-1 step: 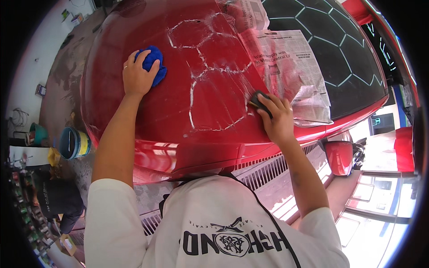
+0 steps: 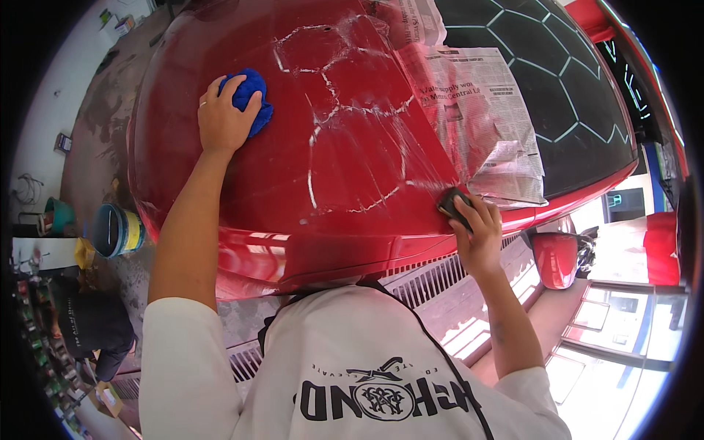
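From the head view, we look down on a broad red car panel point(image 2: 352, 169), its surface glossy at the near edge and duller across the top. Whitish, broken lines run over it in many-sided outlines, with pale smears between them; we cannot tell whether these are marks or reflections. Our left hand point(image 2: 227, 121) lies on the far left of the panel, its grip clamped on a bunched blue cloth point(image 2: 251, 92) that rests on the paint. Our right hand point(image 2: 478, 226) is near the panel's right corner, its grip closed on a small dark block point(image 2: 453, 207) set against the red surface, just below the newspaper sheets point(image 2: 506, 121). These sheets, tinted pink in places, overlap the edge between the red panel and the dark glass point(image 2: 579, 95), where crisp white hexagon lines show. Beyond the right hand a red side mirror point(image 2: 556, 258) juts out.

Around us, a grey floor point(image 2: 99, 139) with a slotted drain grate point(image 2: 425, 287) runs beneath the car. To the left stand a blue bucket point(image 2: 110, 229) and a green tub point(image 2: 60, 217) near a pale wall point(image 2: 45, 88); below them, a person in dark clothes point(image 2: 92, 323) bends. Bright window panes point(image 2: 616, 317) fill the lower right.
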`<state>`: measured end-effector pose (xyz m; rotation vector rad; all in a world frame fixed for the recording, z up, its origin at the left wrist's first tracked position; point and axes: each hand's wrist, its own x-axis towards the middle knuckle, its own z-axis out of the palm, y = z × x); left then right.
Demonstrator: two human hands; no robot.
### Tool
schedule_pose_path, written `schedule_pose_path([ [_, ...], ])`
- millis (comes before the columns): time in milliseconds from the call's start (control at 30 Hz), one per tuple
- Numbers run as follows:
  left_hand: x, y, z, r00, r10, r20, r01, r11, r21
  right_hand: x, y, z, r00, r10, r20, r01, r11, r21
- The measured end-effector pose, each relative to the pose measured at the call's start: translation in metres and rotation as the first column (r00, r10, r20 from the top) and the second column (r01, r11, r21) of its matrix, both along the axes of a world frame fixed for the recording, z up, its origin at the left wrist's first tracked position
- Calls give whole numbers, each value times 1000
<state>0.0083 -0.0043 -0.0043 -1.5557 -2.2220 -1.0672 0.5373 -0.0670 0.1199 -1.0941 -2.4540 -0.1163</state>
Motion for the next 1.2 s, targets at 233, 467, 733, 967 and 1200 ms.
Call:
schedule_pose_path([
  [233, -3, 10, 11, 999, 15, -30, -15, 1000, 8, -58, 102, -23, 999, -35, 6, 35, 996, 81],
  [467, -2, 2, 13, 999, -38, 9, 37, 998, 46, -55, 101, -16, 1000, -2, 6, 2, 1000, 26],
  [733, 2, 8, 16, 1000, 23, 3, -23, 1000, 14, -53, 91, -10, 998, 54, 34, -54, 999, -6],
  [967, 2, 3, 20, 999, -33, 41, 32, 999, 29, -214, 275, -31, 999, -40, 0, 39, 997, 64],
  [1200, -1, 3, 22, 998, -48, 37, 46, 998, 42, -193, 195, -14, 999, 46, -22, -46, 999, 14],
])
